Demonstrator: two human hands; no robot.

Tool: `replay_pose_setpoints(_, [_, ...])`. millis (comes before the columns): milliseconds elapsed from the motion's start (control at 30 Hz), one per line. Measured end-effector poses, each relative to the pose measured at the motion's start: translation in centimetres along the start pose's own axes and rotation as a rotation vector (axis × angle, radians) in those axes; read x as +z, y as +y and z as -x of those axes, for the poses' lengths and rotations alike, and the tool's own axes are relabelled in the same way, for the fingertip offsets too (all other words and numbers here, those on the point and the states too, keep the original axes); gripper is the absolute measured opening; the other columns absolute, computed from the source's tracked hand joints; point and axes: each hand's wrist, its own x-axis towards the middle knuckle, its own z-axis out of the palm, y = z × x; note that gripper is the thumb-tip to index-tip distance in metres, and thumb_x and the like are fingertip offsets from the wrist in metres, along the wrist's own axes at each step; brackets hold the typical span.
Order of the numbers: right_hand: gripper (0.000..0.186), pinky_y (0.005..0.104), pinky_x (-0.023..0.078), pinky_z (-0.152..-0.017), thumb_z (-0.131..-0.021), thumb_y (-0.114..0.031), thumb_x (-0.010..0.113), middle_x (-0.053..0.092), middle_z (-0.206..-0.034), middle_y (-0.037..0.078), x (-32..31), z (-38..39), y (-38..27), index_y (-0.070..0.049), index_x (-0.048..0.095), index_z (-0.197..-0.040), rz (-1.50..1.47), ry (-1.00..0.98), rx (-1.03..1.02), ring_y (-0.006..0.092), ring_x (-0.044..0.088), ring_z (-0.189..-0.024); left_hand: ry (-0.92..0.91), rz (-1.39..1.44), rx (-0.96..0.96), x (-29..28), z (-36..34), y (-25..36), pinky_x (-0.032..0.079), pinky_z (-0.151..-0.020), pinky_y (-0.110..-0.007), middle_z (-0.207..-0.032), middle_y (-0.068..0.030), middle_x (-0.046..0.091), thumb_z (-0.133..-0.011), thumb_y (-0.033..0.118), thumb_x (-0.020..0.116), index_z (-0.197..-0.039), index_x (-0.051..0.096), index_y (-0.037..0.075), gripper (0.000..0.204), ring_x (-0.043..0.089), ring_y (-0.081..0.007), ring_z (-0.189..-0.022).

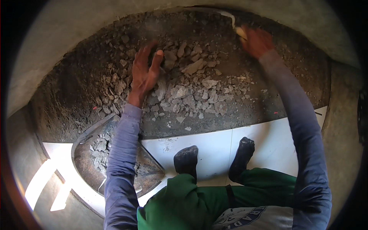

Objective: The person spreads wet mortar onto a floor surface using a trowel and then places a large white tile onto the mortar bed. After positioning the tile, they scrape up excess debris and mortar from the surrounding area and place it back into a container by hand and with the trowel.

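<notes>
My right hand (257,41) is wrapped round the pale yellow handle of a hand tool (232,20) at the far side of the dirt. The tool has a bent, light metal neck; its thin far end lies along the wall, and its exact kind is hard to make out. Over the rubble to the left, my left hand (145,73) is open, fingers spread and thumb apart, holding nothing. Grey broken chunks (188,96) are heaped between and below my hands. Dark loose soil (230,53) surrounds them.
A worn metal pan (147,168) with some rubble (100,149) in it stands at the lower left, partly behind my left forearm. White floor tiles (214,149) border the dirt, under my dark-socked feet (186,159). Plastered walls (161,9) enclose the far side and both ends.
</notes>
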Motion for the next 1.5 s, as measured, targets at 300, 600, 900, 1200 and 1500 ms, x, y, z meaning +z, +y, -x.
replay_pose_setpoints(300, [0.045, 0.0581, 0.061, -0.087, -0.097, -0.036, 0.074, 0.079, -0.104, 0.023, 3.0, 6.7, 2.0, -0.015, 0.066, -0.136, 0.010, 0.013, 0.082, 0.0455, 0.077, -0.097, 0.129, -0.458, 0.076, 3.0, -0.7, -3.1, 0.030, -0.129, -0.056, -0.161, -0.0180, 0.058, -0.106, 0.067, 0.053, -0.150, 0.067, 0.012, 0.072, 0.049, -0.0396, -0.153])
replay_pose_setpoints(600, [0.044, 0.0579, 0.059, -0.092, -0.098, -0.036, 0.074, 0.078, -0.115, 0.023, 6.5, 12.1, 5.5, -0.013, 0.068, -0.135, -0.032, 0.087, 0.304, 0.0470, 0.075, -0.108, 0.039, -0.440, 0.086, 2.8, 0.5, -2.2, 0.034, -0.127, -0.055, -0.158, -0.0115, 0.063, -0.108, 0.059, 0.052, -0.147, 0.070, 0.018, 0.059, 0.057, -0.0367, -0.147])
replay_pose_setpoints(900, [0.044, 0.0557, 0.059, -0.094, -0.094, -0.033, 0.076, 0.078, -0.113, 0.025, 8.2, 13.7, -2.1, -0.006, 0.071, -0.128, -0.308, 0.068, 0.334, 0.0437, 0.076, -0.109, -0.116, -0.152, -0.021, 1.1, 2.8, -0.5, 0.035, -0.126, -0.054, -0.157, -0.0148, 0.062, -0.107, 0.063, 0.056, -0.155, 0.062, 0.016, 0.068, 0.053, -0.0381, -0.150])
replay_pose_setpoints(1200, [0.043, 0.0419, 0.060, -0.058, -0.091, -0.030, 0.077, 0.075, -0.087, 0.019, 4.7, 9.6, -11.4, 0.001, 0.073, -0.120, -0.876, -0.411, 0.366, 0.0280, 0.076, -0.070, 0.168, -0.510, -0.157, 4.6, 6.6, 2.2, 0.028, -0.124, -0.069, -0.175, -0.0190, 0.033, -0.084, 0.088, 0.069, -0.167, 0.048, 0.021, 0.109, 0.028, -0.0535, -0.157])
replay_pose_setpoints(1500, [0.032, 0.0390, 0.055, -0.049, -0.091, -0.025, 0.077, 0.066, -0.072, 0.010, 6.2, 15.7, -17.3, 0.004, 0.067, -0.097, -1.102, -0.576, 0.211, 0.0202, 0.064, -0.052, 0.413, -0.318, -0.148, 6.5, 8.0, 3.5, 0.042, -0.117, -0.060, -0.159, -0.0205, 0.054, -0.082, 0.070, 0.084, -0.157, 0.059, 0.018, 0.095, 0.048, -0.0470, -0.144])
